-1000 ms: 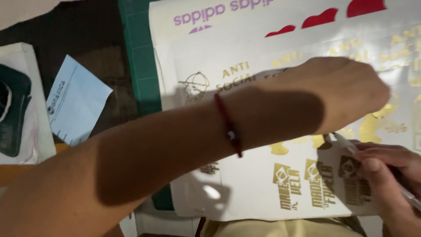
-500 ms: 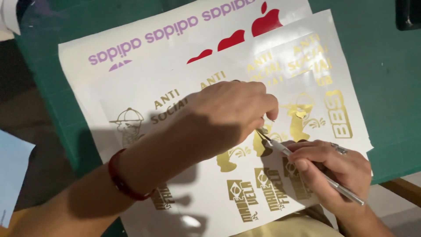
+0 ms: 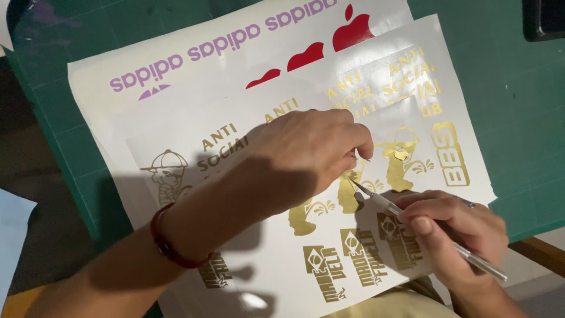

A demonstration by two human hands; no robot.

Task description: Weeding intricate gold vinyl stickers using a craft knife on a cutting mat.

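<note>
My left hand [image 3: 306, 156] reaches across a white backing sheet [image 3: 265, 259] of gold vinyl decals, its fingertips pinched close on a small scrap of gold vinyl beside a gold figure decal [image 3: 350, 191]. My right hand [image 3: 453, 227] grips a thin silver craft knife [image 3: 435, 229] like a pen, with the blade tip touching the sheet just under my left fingertips. A red cord bracelet [image 3: 168, 244] circles my left wrist. A second gold figure [image 3: 400, 156] lies just to the right of the blade tip.
A second white sheet [image 3: 194, 59] with purple lettering and red shapes lies under the first, towards the far side. Both rest on a green cutting mat [image 3: 506, 100]. A black object [image 3: 544, 17] sits at the top right corner. The table's wooden edge [image 3: 541, 250] shows at the right.
The view has shifted so the sheets sit more central. My left hand has drawn in and pinched down by the gold figure, and the knife tip has come up to meet it.
</note>
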